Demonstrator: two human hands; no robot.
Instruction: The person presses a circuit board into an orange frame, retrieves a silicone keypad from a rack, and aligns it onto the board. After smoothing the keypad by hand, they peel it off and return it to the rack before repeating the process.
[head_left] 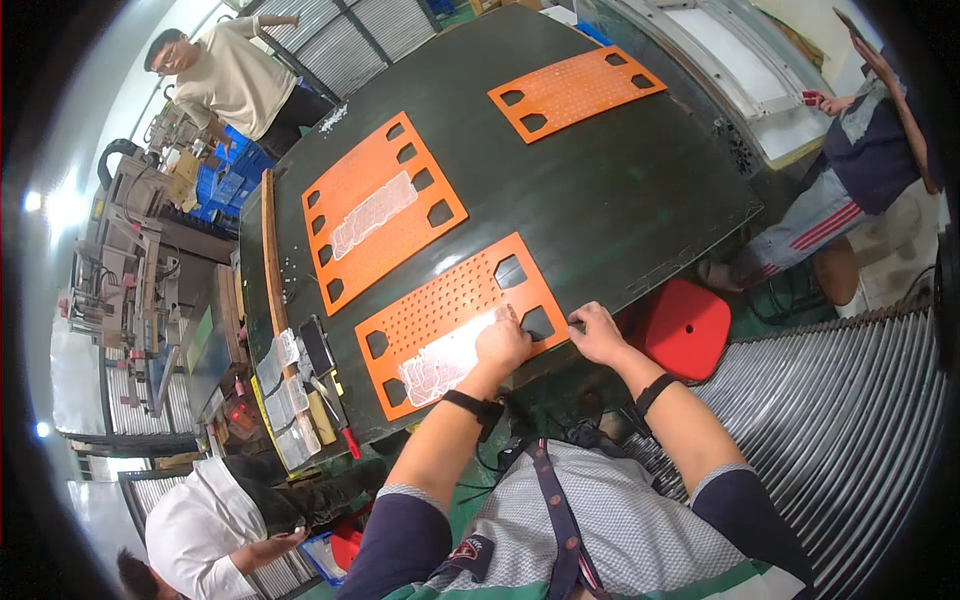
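Note:
A perforated orange board (pixel 441 303) with dark cut-outs lies at the near edge of the dark green table. On it rests a shiny, white-patterned clear sheet (pixel 438 369). My left hand (pixel 503 348) is closed at the right end of this sheet, its knuckles up; what its fingers hold, if anything, is hidden. To the right of the board, my right hand (pixel 597 333) hovers by the table edge with fingers curled together. Anything in that pinch is too small to make out. Another orange board (pixel 375 160) farther off carries a similar patterned sheet (pixel 374 214).
A third orange board (pixel 578 90) lies at the far right of the table (pixel 600 190). Along the left edge are a wooden strip (pixel 271 250), a phone (pixel 317 346) and a red-handled tool (pixel 346 428). A red stool (pixel 683 328) stands at right. Other people stand around.

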